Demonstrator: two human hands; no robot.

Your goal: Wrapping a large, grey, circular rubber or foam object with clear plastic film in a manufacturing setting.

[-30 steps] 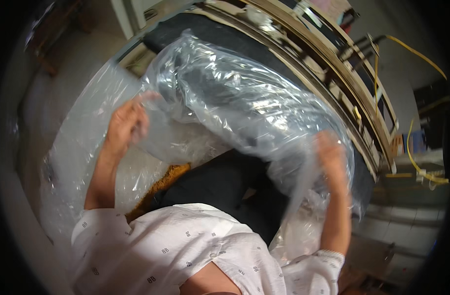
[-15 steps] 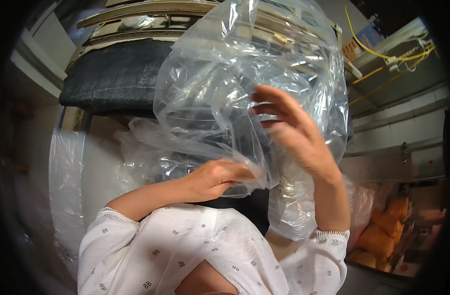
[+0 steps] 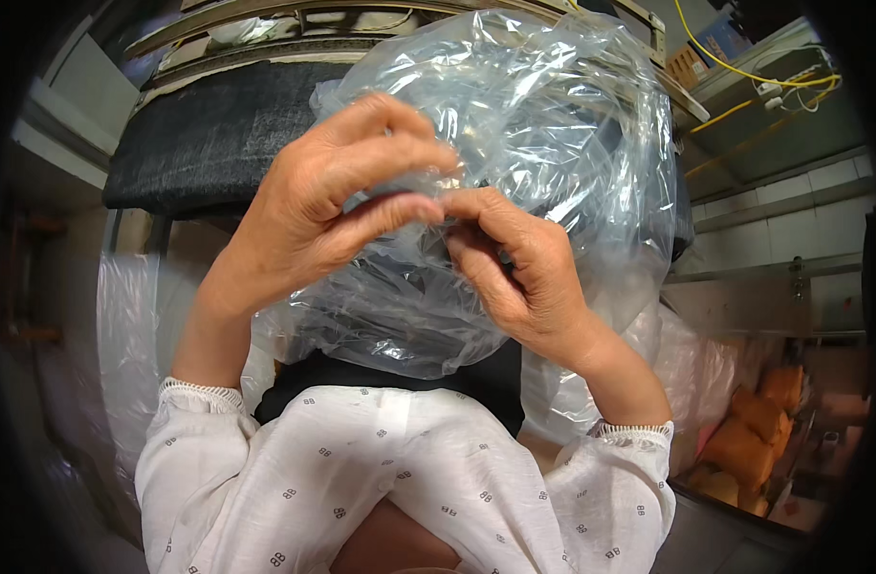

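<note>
Clear plastic [image 3: 572,143] underlies parted left fingers [image 3: 385,160] and closely curled right fingers [image 3: 505,222].

The plastic sheet [image 3: 572,124] lies over the right portion of the padded board [image 3: 208,139] and extends to the person's lap [image 3: 500,387]. Rails [image 3: 266,21] run behind the board; a cord [image 3: 744,73] hangs at right rear. Left hand [image 3: 328,182] and right hand [image 3: 526,263] meet above the sheet.
</note>
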